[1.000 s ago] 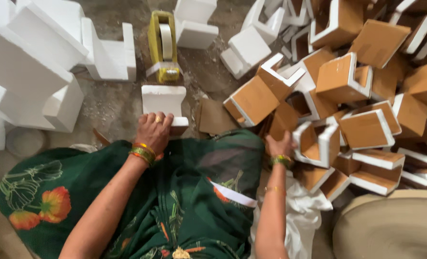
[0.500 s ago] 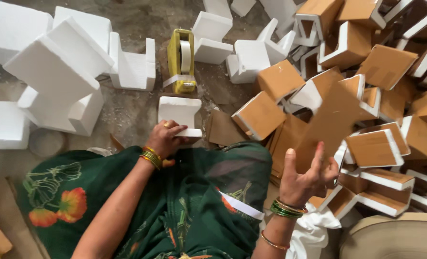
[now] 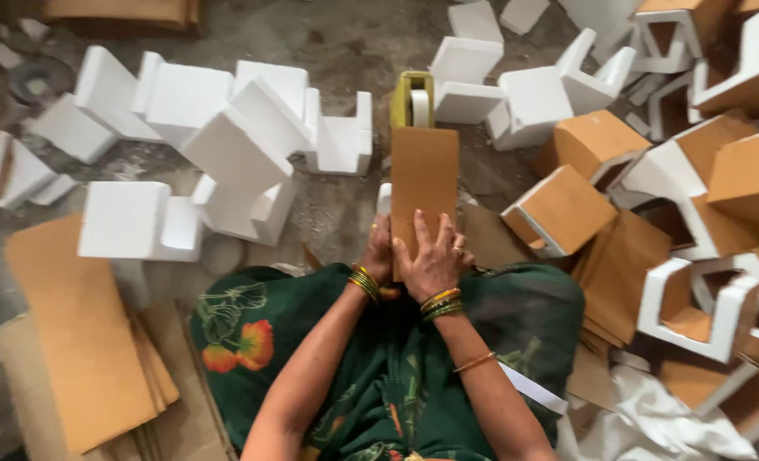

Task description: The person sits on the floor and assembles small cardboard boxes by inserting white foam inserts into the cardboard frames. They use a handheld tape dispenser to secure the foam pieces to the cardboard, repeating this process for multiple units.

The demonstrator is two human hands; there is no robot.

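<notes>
- The flat brown cardboard sheet (image 3: 424, 183) is matt and smooth — plain paperboard.
- At twelve o'clock of it, the yellow tape dispenser (image 3: 412, 99) has a slight sheen, like painted metal or plastic; which, I cannot tell.
- The white foam blocks (image 3: 234, 158) at nine o'clock look chalky, matt and finely grainy.
- The grey concrete floor (image 3: 345, 43) is rough and dusty.
- The green floral cloth (image 3: 379, 367) is soft, woven — faintly lustrous.

A flat brown cardboard sheet (image 3: 424, 183) hides most of the white foam block (image 3: 384, 198) beneath and the lower part of the yellow tape dispenser (image 3: 412, 101). The left hand (image 3: 378, 252) is largely covered by the right hand (image 3: 432, 256).
</notes>
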